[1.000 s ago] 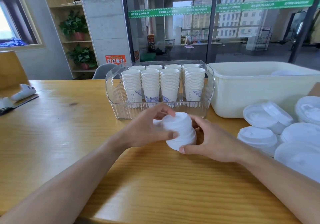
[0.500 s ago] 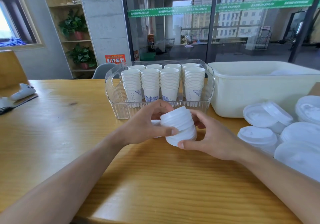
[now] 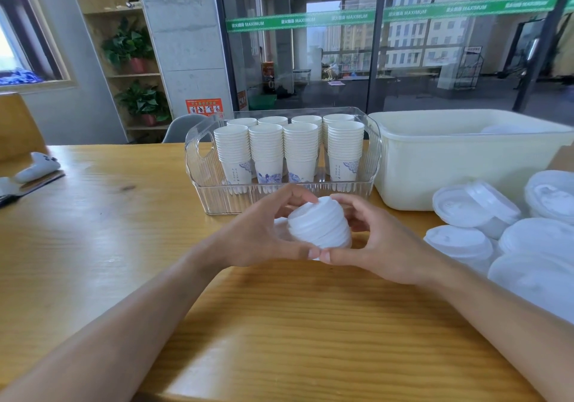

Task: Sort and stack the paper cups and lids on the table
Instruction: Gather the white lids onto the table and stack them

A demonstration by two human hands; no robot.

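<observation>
Both hands' grip holds lid stack [image 3: 320, 226]; cup bin [image 3: 281, 196] just behind, loose lids [image 3: 459, 241] right.

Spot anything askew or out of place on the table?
Yes. The loose lids at right lie in an overlapping heap, some tilted. The lid stack held by both hands leans. The cups stand neatly in the clear bin.

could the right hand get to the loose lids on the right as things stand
Probably not right away: the right hand and the left hand both grip the stack of lids. The path to the loose lids beside it looks free once it lets go.
</observation>
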